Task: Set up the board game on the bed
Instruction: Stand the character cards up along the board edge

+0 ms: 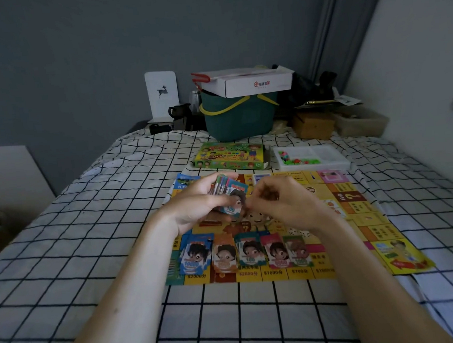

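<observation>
While left hand [195, 203] grips card stack [228, 195] | right hand [281, 202] pinches 1 card | above board [357, 215]

The bed cover [90, 234] is looking like soft matt cloth, white with a black grid. The game board [357, 215] is lying on it as thin printed paper, faintly creased. The banknote stack [228, 195] and the near row of banknotes [244, 253] are showing as slightly glossy paper. At the far end, the basket [240, 122] is appearing as smooth green plastic, the parts tray [313, 157] as translucent plastic, the game box [229, 156] as glossy card.
</observation>
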